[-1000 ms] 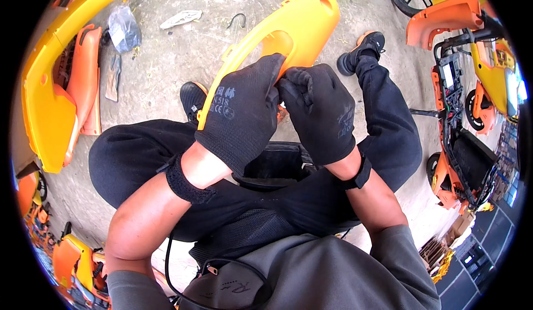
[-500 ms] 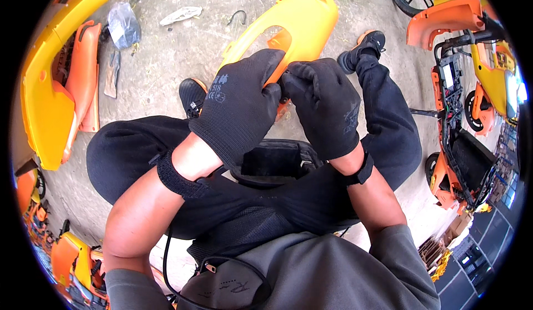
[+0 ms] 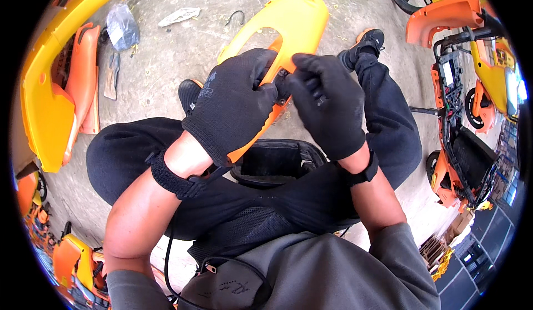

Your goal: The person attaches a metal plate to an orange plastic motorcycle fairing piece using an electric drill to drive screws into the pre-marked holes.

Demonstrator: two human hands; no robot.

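Observation:
My left hand point(image 3: 230, 104), in a black glove, grips a yellow-and-orange plastic panel point(image 3: 300, 21) with a large oval opening, held above my crossed-over lap. A small black fitting point(image 3: 282, 90) shows on the panel's orange edge beside my left thumb. My right hand point(image 3: 327, 104), also gloved, has its fingers curled at that edge, fingertips touching the panel near the fitting; whatever they pinch is hidden. A black open compartment point(image 3: 269, 163) sits between my legs, beneath both hands.
Yellow point(image 3: 47, 121) and orange point(image 3: 83, 88) body panels lie at left, near a plastic bag point(image 3: 122, 26) and a flat tool point(image 3: 111, 76). A scooter frame point(image 3: 461, 160) with loose orange panel point(image 3: 441, 18) stands at right. More scooters point(image 3: 72, 260) are behind me at lower left.
The panel has shifted left and slightly toward me with my left hand. My right hand has turned and moved slightly right, uncovering the black fitting and more of the orange edge.

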